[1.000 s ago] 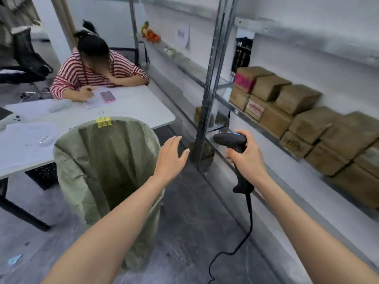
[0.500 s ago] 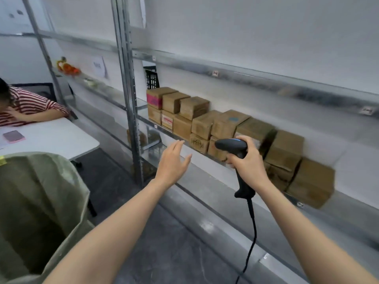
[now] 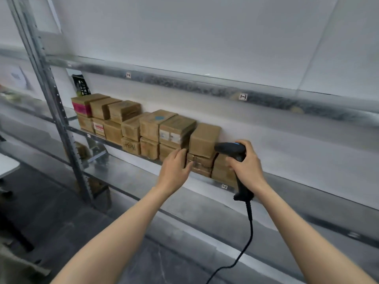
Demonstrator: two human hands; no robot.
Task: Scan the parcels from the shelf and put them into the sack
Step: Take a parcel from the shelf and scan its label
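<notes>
Grips scanner (image 3: pixel 232 149) in right hand (image 3: pixel 248 167); reaches left fingers (image 3: pixel 181 155), straight and empty, toward stiff, probably light parcel (image 3: pixel 203 140) just ahead; best clasped across sides.

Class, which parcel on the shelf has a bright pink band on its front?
The upper parcel at the row's far left end; no other parcel there shows a pink band.
</notes>
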